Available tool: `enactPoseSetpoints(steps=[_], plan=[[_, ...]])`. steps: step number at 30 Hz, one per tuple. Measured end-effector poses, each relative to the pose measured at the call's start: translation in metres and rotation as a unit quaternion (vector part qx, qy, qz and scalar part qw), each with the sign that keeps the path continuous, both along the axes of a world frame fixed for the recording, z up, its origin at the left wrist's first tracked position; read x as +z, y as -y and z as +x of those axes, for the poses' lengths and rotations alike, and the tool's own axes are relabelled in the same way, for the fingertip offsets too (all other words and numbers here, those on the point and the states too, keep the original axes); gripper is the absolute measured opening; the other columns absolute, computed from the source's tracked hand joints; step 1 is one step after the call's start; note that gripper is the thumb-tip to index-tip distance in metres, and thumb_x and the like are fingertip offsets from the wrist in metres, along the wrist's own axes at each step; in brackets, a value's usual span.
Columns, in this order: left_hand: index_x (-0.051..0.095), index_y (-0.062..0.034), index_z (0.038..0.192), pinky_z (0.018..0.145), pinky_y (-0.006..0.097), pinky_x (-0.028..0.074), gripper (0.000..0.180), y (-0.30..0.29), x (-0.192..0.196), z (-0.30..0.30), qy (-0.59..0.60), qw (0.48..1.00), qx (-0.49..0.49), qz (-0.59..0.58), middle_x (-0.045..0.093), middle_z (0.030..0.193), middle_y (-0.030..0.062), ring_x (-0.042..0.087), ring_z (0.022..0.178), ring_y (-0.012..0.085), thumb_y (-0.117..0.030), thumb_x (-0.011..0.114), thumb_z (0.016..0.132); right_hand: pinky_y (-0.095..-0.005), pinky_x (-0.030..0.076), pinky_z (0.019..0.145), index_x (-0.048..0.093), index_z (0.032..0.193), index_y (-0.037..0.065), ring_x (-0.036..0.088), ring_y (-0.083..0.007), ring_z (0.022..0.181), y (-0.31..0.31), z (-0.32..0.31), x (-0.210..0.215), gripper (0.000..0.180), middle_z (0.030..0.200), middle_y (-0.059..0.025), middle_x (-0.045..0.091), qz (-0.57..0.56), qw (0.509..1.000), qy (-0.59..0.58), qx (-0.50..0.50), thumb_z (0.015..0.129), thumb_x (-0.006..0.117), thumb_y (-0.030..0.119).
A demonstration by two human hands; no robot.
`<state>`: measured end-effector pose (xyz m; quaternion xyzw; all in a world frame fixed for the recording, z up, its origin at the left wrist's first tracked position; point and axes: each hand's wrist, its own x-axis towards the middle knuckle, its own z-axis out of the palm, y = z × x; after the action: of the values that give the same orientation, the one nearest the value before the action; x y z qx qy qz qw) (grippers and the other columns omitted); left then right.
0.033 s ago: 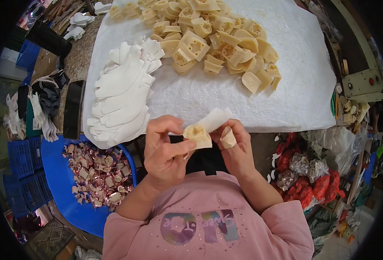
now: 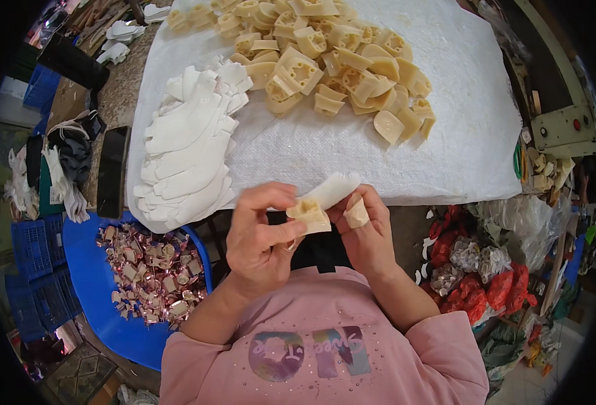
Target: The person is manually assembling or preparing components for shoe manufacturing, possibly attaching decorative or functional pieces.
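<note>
Between the thumb and fingers of my left hand (image 2: 257, 233) is a beige plastic shoe heel (image 2: 311, 214), its hollow ribbed side facing up. A white curved cover piece (image 2: 331, 190) stands along the heel's far side and reaches toward my right hand (image 2: 369, 236). My right fingers are closed on the near right end of that piece; a pale wrap (image 2: 356, 212) covers the right thumb. How far the piece touches the heel is partly hidden. On the white-covered table ahead lie a heap of similar heels (image 2: 304, 71) and, to the left, overlapping white cover pieces (image 2: 188, 135).
The white woven sheet (image 2: 379, 169) covers the table. A blue tub (image 2: 89, 270) with pink metallic heel-shaped parts (image 2: 153, 270) stands at lower left. A black phone (image 2: 114, 169) lies by the table's left edge. Red bags (image 2: 470, 290) and clear plastic (image 2: 534, 223) crowd the right.
My left fingers have shifted slightly to the right, and the heel has tilted a little between them. My right hand stays nearly in place.
</note>
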<state>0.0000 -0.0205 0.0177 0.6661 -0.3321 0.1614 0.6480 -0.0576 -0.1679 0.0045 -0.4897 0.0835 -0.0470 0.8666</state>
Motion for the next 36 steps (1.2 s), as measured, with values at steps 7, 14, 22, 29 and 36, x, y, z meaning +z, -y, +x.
enactPoseSetpoints(steps=[7,14,22,29,36], plan=[[0.057,-0.0007,0.085,0.062,0.033,0.047,0.022,0.002,-0.012,0.001,0.103,0.988,-0.018,0.115,0.056,0.089,0.0144,0.059,0.078,0.0268,0.009,0.063,0.067,-0.0333,0.048,0.087,0.051,0.109,-0.004,0.059,-0.0194,0.098,0.006,-0.009,-0.001,0.027,0.107,-0.0135,0.059,-0.004,1.0,0.004,-0.01,0.095,0.046,0.019],[0.055,0.0004,0.082,0.057,0.032,0.04,0.016,0.014,-0.002,-0.005,0.183,0.949,0.074,0.247,0.052,0.083,0.0107,0.053,0.069,0.0241,0.002,0.062,0.067,-0.0319,0.05,0.079,0.055,0.107,-0.002,0.063,-0.0204,0.091,0.002,0.001,0.011,0.025,0.105,-0.0162,0.062,-0.206,0.978,0.029,0.007,0.093,0.045,0.015],[0.052,-0.0009,0.081,0.061,0.033,0.046,0.018,0.007,-0.008,0.0,0.02,0.985,-0.002,0.171,0.055,0.089,0.0138,0.057,0.076,0.0257,0.01,0.062,0.07,-0.0311,0.048,0.067,0.056,0.108,0.0,0.062,-0.0175,0.076,0.033,0.015,0.001,0.032,0.09,-0.0111,0.063,-0.314,0.94,0.072,0.109,0.094,0.045,0.027],[0.05,0.0022,0.076,0.06,0.029,0.049,0.024,0.009,-0.009,-0.002,-0.003,0.987,-0.151,0.053,0.056,0.092,0.0153,0.059,0.079,0.0244,0.019,0.061,0.064,-0.0308,0.049,0.085,0.054,0.113,-0.001,0.059,-0.0162,0.094,0.055,0.029,0.01,0.041,0.103,-0.0101,0.059,-0.124,0.95,0.03,0.284,0.079,0.07,0.015],[0.05,0.0025,0.078,0.057,0.028,0.048,0.018,0.006,-0.014,0.002,0.014,0.984,-0.134,0.118,0.057,0.089,0.0146,0.058,0.077,0.0235,0.015,0.06,0.069,-0.0254,0.052,0.074,0.053,0.115,0.001,0.061,-0.012,0.082,0.042,0.028,0.001,0.035,0.088,-0.0056,0.063,-0.171,0.96,0.02,0.222,0.082,0.063,0.008]])
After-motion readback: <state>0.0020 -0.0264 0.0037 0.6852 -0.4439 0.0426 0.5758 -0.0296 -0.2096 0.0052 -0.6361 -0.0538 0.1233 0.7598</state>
